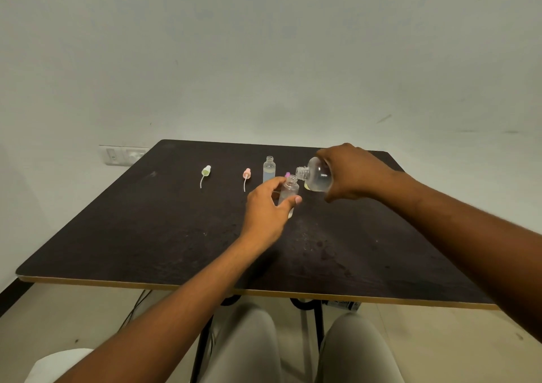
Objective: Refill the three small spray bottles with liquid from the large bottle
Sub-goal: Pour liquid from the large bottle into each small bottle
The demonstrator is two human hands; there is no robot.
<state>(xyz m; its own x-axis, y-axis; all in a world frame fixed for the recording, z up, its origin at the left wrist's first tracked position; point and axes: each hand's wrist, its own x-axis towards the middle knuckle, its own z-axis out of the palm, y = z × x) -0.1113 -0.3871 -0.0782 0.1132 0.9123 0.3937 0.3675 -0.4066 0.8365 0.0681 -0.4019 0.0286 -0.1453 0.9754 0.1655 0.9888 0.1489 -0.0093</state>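
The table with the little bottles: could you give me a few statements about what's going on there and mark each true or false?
1. The right hand tips the large bottle toward a small bottle. True.
2. The left hand lies flat on the table. False: its fingers hold the small bottle.
3. A second open small bottle stands upright behind. True.
4. The green spray top is screwed on. False: it lies loose.

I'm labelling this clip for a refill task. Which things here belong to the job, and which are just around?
Job: large bottle, held small bottle, standing small bottle, green sprayer, pink sprayer, purple sprayer.
Around: table, wall socket.
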